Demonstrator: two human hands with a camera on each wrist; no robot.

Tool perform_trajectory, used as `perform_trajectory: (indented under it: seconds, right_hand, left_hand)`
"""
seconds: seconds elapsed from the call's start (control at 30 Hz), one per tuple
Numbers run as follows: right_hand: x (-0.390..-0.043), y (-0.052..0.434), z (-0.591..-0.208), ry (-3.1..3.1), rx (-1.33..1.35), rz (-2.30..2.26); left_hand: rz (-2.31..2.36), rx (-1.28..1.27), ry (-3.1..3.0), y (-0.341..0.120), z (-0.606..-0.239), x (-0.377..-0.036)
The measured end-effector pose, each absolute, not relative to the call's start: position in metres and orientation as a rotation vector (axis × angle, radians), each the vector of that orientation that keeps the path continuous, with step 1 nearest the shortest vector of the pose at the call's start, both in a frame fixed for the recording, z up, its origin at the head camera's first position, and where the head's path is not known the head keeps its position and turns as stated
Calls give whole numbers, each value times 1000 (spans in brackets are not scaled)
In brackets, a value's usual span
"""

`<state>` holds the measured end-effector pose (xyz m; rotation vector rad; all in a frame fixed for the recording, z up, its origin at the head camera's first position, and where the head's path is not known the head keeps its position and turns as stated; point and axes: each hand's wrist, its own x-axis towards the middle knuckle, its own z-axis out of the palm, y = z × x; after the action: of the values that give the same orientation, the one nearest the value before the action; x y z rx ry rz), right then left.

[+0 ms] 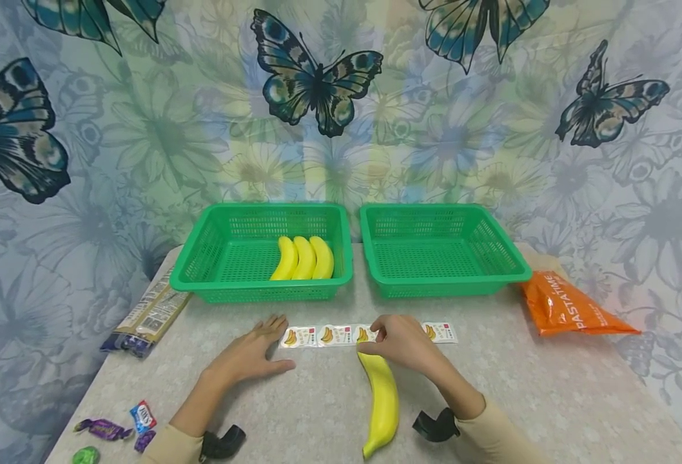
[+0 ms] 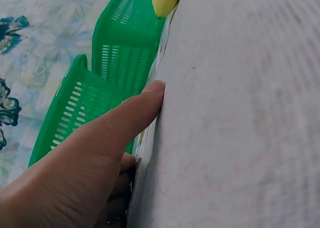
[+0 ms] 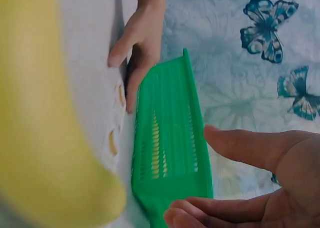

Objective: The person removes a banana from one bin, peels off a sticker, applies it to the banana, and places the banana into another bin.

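A yellow banana [image 1: 383, 403] lies lengthwise on the table, its upper end under my right hand [image 1: 401, 341]. In the right wrist view that hand's thumb [image 3: 245, 145] and fingers stand apart, with nothing visible between them. The hand hovers over a strip of white labels [image 1: 335, 335] printed with bananas and covers part of it. My left hand [image 1: 251, 354] rests on the table at the strip's left end, thumb spread from the fingers. In the left wrist view its thumb [image 2: 130, 112] lies along the table surface. Its other fingers are partly hidden there.
Three bananas [image 1: 305, 258] lie in the left green basket [image 1: 202, 280]; a second green basket [image 1: 451, 289] stands to its right. An orange bag [image 1: 573, 303] lies at far right, a gold and purple packet [image 1: 149, 316] at left. Wrapped candies [image 1: 106, 428] sit front left.
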<state>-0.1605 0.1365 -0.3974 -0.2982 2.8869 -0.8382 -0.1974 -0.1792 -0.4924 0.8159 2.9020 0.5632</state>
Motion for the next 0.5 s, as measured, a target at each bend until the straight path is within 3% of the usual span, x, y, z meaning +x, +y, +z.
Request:
perform_trajectory:
  seconds: [0.5]
  right_hand:
    - [-214, 57, -371, 2739, -739, -641]
  left_hand:
    - [584, 791, 2893, -178, -491, -197]
